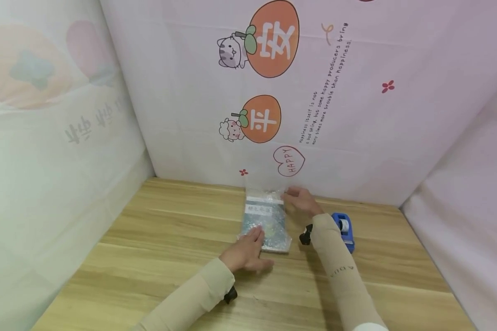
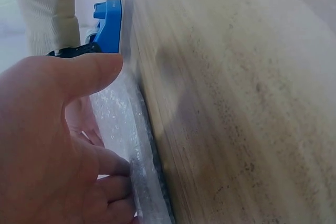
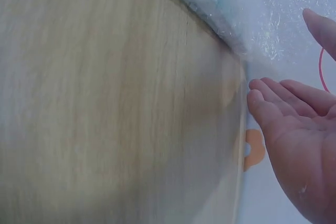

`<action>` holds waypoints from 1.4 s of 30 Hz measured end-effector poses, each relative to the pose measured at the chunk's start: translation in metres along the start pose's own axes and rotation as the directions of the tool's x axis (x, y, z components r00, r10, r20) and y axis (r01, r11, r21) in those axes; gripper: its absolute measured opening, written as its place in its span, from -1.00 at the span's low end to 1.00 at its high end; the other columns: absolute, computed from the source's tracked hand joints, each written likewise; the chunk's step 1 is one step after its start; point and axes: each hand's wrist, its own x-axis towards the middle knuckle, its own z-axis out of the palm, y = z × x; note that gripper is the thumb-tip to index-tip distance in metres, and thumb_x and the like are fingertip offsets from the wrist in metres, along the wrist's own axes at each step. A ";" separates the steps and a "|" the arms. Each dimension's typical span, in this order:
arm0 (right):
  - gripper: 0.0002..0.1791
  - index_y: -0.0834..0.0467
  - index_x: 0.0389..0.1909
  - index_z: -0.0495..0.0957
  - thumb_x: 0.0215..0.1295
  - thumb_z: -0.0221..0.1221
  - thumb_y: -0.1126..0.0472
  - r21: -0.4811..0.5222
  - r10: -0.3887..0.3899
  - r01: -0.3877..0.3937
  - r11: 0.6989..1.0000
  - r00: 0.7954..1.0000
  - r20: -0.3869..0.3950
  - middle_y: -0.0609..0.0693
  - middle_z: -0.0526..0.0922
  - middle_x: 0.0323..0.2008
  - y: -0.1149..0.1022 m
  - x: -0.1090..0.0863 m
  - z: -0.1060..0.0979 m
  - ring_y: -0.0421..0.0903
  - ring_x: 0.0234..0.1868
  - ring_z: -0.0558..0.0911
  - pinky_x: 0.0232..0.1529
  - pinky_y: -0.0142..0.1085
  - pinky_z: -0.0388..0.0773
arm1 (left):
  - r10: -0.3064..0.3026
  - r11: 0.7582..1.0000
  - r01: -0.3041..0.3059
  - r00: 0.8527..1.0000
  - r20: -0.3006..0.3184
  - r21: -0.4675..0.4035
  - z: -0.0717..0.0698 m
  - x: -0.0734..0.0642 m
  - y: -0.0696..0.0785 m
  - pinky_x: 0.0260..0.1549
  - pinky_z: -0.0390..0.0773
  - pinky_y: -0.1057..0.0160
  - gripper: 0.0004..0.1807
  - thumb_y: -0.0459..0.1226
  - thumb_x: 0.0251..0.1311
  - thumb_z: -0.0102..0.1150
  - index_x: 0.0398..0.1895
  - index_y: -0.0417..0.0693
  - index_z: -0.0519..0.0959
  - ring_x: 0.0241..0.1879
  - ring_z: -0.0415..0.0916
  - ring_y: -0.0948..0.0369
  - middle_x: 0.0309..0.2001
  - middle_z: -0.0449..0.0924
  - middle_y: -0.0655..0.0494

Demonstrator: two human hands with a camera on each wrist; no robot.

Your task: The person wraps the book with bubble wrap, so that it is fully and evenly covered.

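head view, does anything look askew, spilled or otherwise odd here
The backdrop cloth looks odd: its lettering and cartoon animals are turned sideways, as if hung on its side. On the table, I see no spill or clear damage; the clear wrap simply extends past the book near the right hand.

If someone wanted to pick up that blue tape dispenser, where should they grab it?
Probably by the near end of the blue tape dispenser, gripped across its width, coming from above and from the right in the head view. Its body is longer than wide, offering two sides to squeeze; the white tape roll sits toward the far end, and the right sleeve crowds the left side.
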 end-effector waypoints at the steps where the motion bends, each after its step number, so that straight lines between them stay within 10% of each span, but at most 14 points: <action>1: -0.16 0.33 0.61 0.16 0.57 0.18 -0.08 0.008 -0.002 0.002 1.000 1.000 0.003 0.36 0.30 0.57 -0.001 0.001 0.001 0.32 0.58 0.31 0.62 0.17 0.23 | 0.000 1.000 0.000 1.000 -0.001 0.002 0.000 0.000 -0.001 0.70 0.06 0.02 0.08 0.28 0.40 0.14 0.70 -0.23 0.03 0.74 -0.13 0.00 0.74 -0.14 -0.10; 26: -0.30 0.37 0.53 0.29 0.47 0.28 0.26 0.352 0.115 -0.047 0.935 0.977 -0.177 0.35 0.45 0.48 -0.002 0.017 0.022 0.22 0.52 0.45 0.59 0.01 0.36 | -0.004 1.000 0.004 1.000 0.023 -0.008 -0.004 0.001 0.002 0.69 0.08 0.08 0.05 0.25 0.41 0.15 0.70 -0.20 0.06 0.74 -0.11 0.04 0.75 -0.12 -0.05; 42: -0.45 0.25 0.36 0.53 0.42 0.36 0.16 -0.074 -0.198 0.185 0.980 0.948 -0.249 0.26 0.65 0.25 -0.012 0.029 0.013 0.23 0.28 0.61 0.38 0.13 0.56 | -0.005 1.000 0.004 1.000 0.014 0.009 -0.004 0.001 -0.002 0.69 0.09 0.09 0.05 0.25 0.40 0.16 0.70 -0.19 0.05 0.73 -0.10 0.05 0.75 -0.11 -0.03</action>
